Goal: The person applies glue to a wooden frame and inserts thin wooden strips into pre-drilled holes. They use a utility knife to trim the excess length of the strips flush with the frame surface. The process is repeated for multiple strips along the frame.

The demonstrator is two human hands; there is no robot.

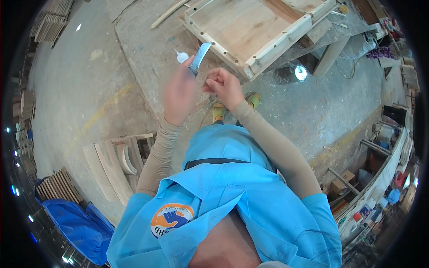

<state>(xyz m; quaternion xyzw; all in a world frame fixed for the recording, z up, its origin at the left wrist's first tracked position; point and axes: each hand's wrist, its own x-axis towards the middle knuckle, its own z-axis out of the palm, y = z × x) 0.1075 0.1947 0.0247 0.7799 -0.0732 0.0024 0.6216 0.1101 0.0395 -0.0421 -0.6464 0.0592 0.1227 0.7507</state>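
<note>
My left hand [178,91] is raised in front of me, blurred, and grips a small bottle with a white nozzle [182,56] and a flat bluish-grey blade-like tool [199,57]. My right hand [225,87] is curled shut just to the right of it, fingertips pinched together; what it pinches is too small to tell. Both hands hover above the concrete floor, just in front of a wooden frame panel [250,31] lying flat.
Curved wooden pieces lie stacked [118,161] at my left. A blue tarp [76,223] sits lower left. Wooden slats [53,20] are piled at top left. A round lamp [300,73] lies on the floor, right of the frame. Cluttered shelves [380,178] line the right side.
</note>
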